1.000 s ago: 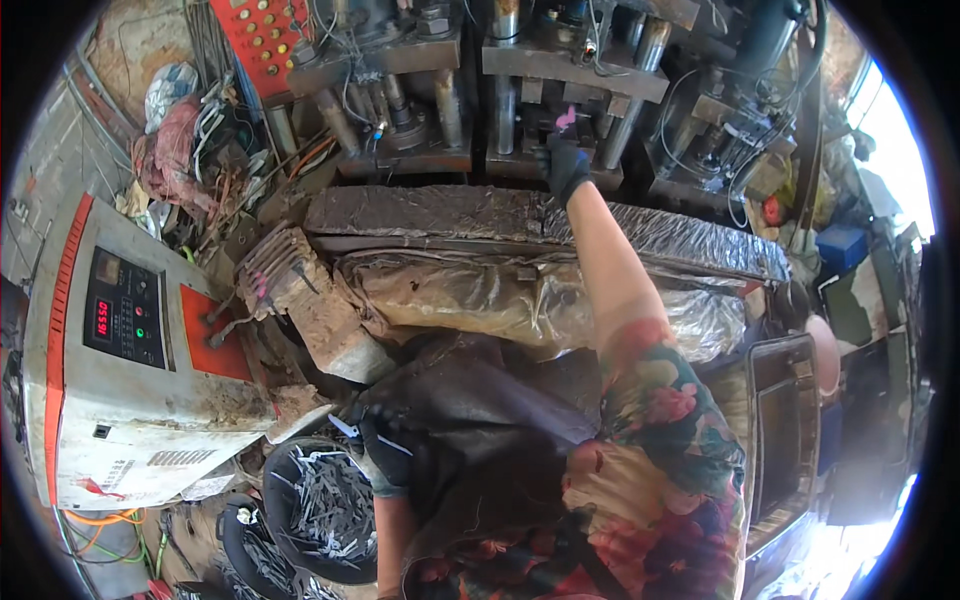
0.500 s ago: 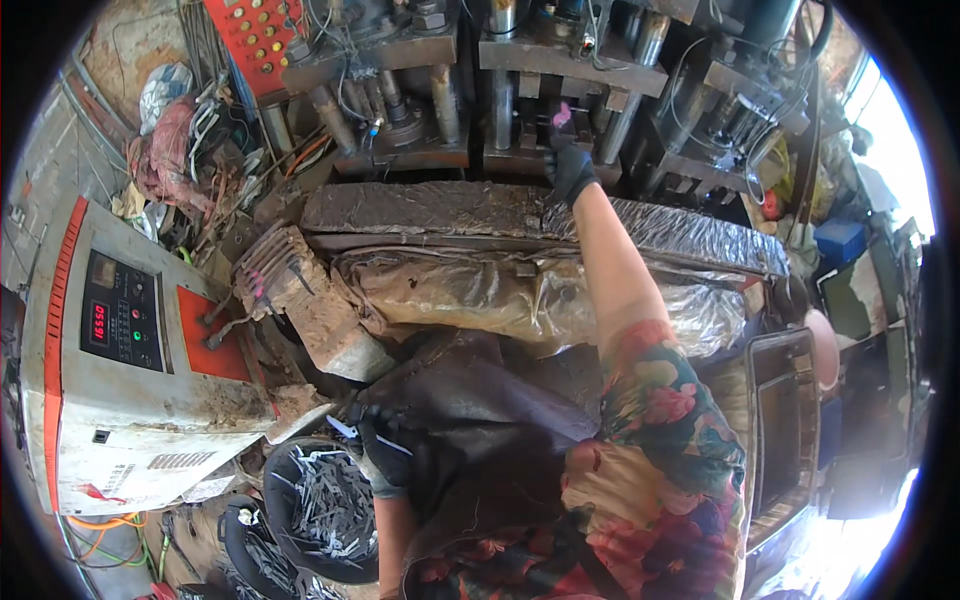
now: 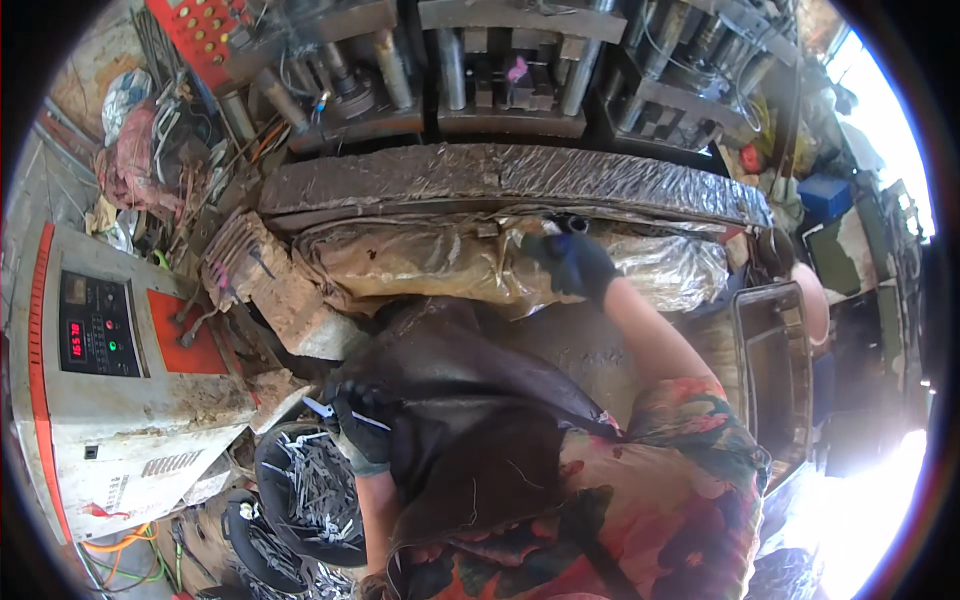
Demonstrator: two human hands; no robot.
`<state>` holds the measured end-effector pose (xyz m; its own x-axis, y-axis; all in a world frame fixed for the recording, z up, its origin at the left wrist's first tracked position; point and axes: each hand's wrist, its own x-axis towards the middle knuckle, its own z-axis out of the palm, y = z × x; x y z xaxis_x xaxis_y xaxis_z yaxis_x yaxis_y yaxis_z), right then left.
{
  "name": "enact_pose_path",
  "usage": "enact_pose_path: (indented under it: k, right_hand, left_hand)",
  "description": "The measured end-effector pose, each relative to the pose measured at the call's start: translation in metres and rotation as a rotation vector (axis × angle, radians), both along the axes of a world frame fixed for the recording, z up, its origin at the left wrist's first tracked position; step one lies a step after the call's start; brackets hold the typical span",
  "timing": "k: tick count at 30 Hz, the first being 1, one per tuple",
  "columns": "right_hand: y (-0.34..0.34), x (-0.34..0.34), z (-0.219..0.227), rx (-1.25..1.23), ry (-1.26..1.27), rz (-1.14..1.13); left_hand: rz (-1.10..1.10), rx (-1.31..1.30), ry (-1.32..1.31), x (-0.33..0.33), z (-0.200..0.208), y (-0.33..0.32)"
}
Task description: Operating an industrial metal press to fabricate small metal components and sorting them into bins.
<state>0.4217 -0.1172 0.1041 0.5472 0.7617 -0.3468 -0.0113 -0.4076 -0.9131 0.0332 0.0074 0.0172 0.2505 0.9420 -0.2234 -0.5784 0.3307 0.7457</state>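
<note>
My left hand (image 3: pixel 357 425), in a dark glove, is closed around a thin pale metal strip (image 3: pixel 319 408) beside my brown apron (image 3: pixel 460 360). One end of the strip sticks out past the fingers. My right hand (image 3: pixel 575 266), also gloved, is over the crinkled foil-like wrapped bundle (image 3: pixel 410 265) in front of the presses; its fingers are blurred. A dark round thing (image 3: pixel 571 223) shows just behind it, and I cannot make out whether the hand touches it. On the middle press (image 3: pixel 515 122) lies a bright pink piece (image 3: pixel 517 70).
Black buckets of thin metal strips (image 3: pixel 318 492) stand at my lower left. Left of me is a white-and-orange control cabinet (image 3: pixel 150 400). A long wrapped beam (image 3: pixel 400 180) runs before the presses. A rectangular metal frame (image 3: pixel 775 370) stands to my right.
My right hand has drawn back from the middle press to above the wrapped bundle. My left hand keeps the metal strip. The view has shifted, and the pink piece stays on the press.
</note>
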Motion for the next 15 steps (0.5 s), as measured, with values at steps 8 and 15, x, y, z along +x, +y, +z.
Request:
enact_pose_path:
  k: [8,15]
  right_hand:
    - [-0.007,0.014,-0.036,-0.184,-0.603,0.236]
    - [-0.039,0.112,0.027,0.553,0.257,-0.518]
  left_hand:
    - [-0.031,0.027,-0.006,0.015,0.014,-0.011]
    - [-0.103,-0.173,-0.217,-0.024,-0.029,0.015]
